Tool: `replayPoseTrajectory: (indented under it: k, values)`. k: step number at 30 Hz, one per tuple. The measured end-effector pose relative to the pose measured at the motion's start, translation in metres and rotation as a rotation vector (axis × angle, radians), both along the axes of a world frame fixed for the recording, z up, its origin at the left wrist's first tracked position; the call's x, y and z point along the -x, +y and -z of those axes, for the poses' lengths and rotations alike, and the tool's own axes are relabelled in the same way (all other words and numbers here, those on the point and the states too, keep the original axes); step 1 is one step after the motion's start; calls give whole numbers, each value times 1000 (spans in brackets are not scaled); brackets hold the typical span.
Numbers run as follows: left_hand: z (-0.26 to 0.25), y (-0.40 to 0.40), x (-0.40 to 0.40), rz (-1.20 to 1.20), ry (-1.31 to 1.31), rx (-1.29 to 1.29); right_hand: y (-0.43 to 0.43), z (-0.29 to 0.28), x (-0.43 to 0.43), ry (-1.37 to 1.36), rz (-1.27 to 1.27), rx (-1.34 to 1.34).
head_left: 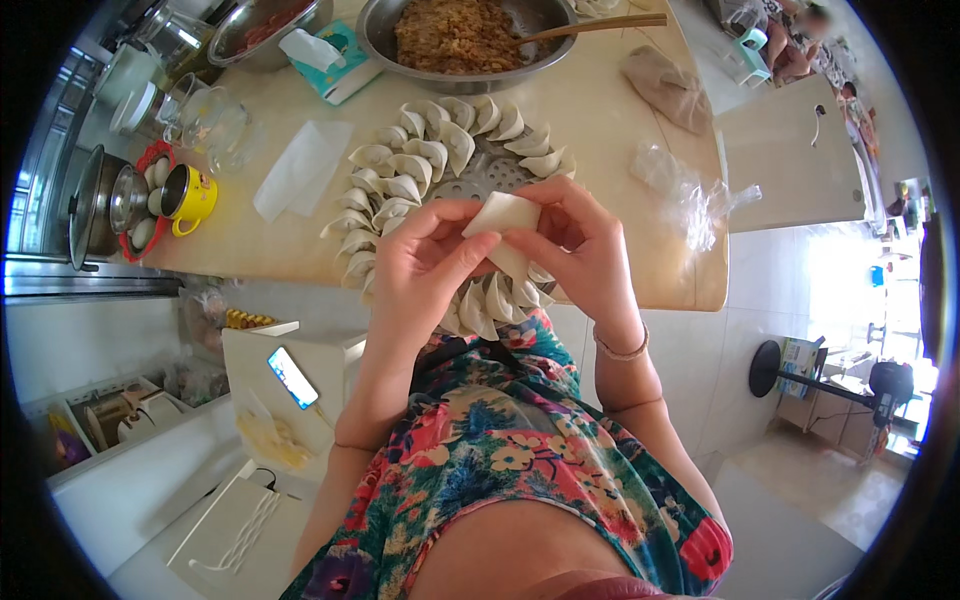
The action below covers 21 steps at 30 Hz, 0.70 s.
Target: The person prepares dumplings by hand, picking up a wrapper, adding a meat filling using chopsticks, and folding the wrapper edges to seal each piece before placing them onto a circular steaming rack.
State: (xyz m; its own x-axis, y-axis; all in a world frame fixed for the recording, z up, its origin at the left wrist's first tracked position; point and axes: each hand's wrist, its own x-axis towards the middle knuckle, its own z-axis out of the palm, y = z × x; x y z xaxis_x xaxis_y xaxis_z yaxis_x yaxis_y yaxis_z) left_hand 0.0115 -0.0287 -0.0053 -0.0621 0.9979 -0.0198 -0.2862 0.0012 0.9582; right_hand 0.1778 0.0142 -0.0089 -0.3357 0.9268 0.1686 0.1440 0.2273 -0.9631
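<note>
In front of my chest, my left hand (431, 251) and my right hand (581, 240) pinch a pale dough wrapper (504, 211) between thumbs and fingers. The wrapper looks partly folded, and any filling inside is hidden. Directly beneath my hands is a round perforated metal tray (501, 174), its near part covered by my fingers. Folded wontons (410, 166) line it in rings, with bare metal showing around the middle. Beyond it stands a steel bowl (469, 81) of brownish minced filling (454, 37), with wooden chopsticks (607, 28) resting in it.
Around the table (592, 97) are a tissue pack (337, 67), a paper sheet (304, 169), a yellow mug (196, 193), eggs in a red basket (159, 150), a cloth (667, 86) and a plastic bag (694, 191). A lit phone (292, 377) lies below left. Other people sit far right.
</note>
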Motion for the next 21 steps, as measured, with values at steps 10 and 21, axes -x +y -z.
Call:
replayPoseTrajectory:
  k: [10,21]
  values:
    - [4,3,1,6,-114,1,-6,5,11,267,142,163]
    - [-7,3,-7,16,-56,-73,-5,2,9,424,-68,309]
